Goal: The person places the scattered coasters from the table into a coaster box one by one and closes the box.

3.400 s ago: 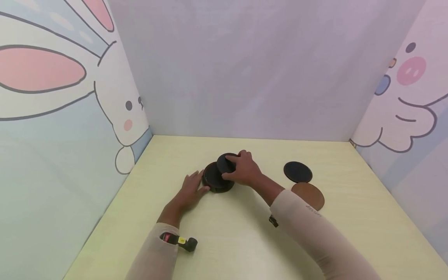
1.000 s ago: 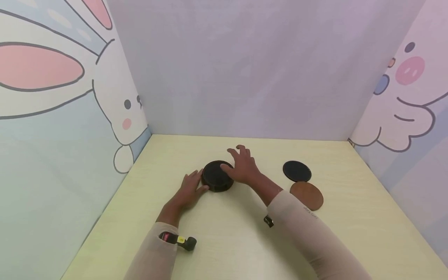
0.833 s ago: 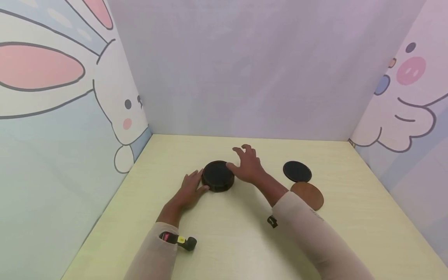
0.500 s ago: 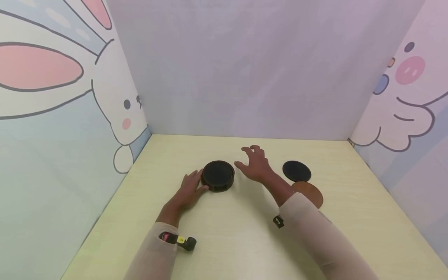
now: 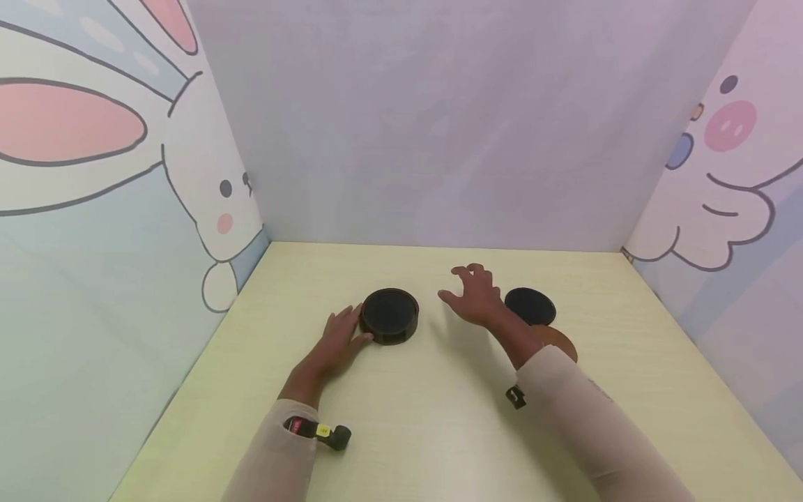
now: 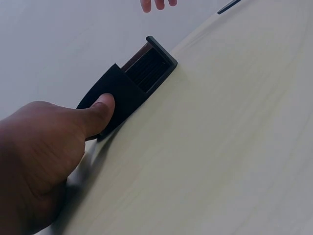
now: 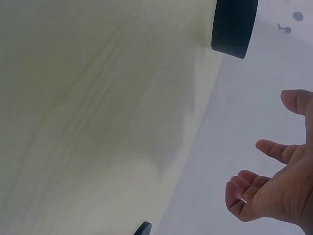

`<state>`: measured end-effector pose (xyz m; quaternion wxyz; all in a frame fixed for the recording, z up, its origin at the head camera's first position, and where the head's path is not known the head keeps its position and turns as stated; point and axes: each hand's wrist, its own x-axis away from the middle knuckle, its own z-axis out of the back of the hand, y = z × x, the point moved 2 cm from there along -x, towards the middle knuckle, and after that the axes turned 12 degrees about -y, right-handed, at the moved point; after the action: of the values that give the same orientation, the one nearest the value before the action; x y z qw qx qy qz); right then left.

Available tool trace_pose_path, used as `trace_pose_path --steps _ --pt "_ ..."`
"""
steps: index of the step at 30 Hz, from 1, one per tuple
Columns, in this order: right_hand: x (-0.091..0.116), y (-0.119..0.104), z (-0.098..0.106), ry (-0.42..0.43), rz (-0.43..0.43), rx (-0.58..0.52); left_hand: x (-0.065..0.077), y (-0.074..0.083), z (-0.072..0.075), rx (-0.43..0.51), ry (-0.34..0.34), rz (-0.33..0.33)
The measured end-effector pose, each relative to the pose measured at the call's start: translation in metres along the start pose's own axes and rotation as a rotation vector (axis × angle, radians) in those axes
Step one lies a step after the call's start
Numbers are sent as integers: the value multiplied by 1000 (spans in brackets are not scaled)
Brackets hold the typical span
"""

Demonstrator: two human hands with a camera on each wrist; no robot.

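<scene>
A round black coaster holder (image 5: 395,337) stands on the table with a black coaster (image 5: 389,310) lying on top inside its rim. My left hand (image 5: 337,344) holds the holder at its left side, fingers along the far side and thumb at the near side. In the left wrist view the thumb presses the wall of the holder (image 6: 120,90), and stacked coasters (image 6: 148,69) show in its side cut-out. My right hand (image 5: 479,296) hovers over the table right of the holder, fingers spread and loosely bent, holding nothing.
Right of my right hand a loose black coaster (image 5: 530,305) lies flat on the table (image 5: 408,418). A brown disc (image 5: 563,341), partly hidden by my right forearm, adjoins it. Walls with cartoon animals (image 5: 222,188) enclose the table at the sides and back.
My right hand set a black coaster onto the stack in the holder, let go and moved right toward the loose coasters. The left hand stayed at the holder.
</scene>
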<state>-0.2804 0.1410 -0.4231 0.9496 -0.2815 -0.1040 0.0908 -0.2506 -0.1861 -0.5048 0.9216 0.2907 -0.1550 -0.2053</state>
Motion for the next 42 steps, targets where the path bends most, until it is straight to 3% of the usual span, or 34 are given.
trace_pose_path --steps 13,20,32,42 --pt "-1 29 15 4 -121 29 -1 -3 -1 -5 11 5" --pt "0 46 25 -60 -209 42 -1 -4 0 -10 3 -10" --pt "4 74 41 -150 -276 59 0 -3 1 -10 -5 -4" --pt "10 93 51 -199 -351 7 -2 -4 0 -17 -5 5"
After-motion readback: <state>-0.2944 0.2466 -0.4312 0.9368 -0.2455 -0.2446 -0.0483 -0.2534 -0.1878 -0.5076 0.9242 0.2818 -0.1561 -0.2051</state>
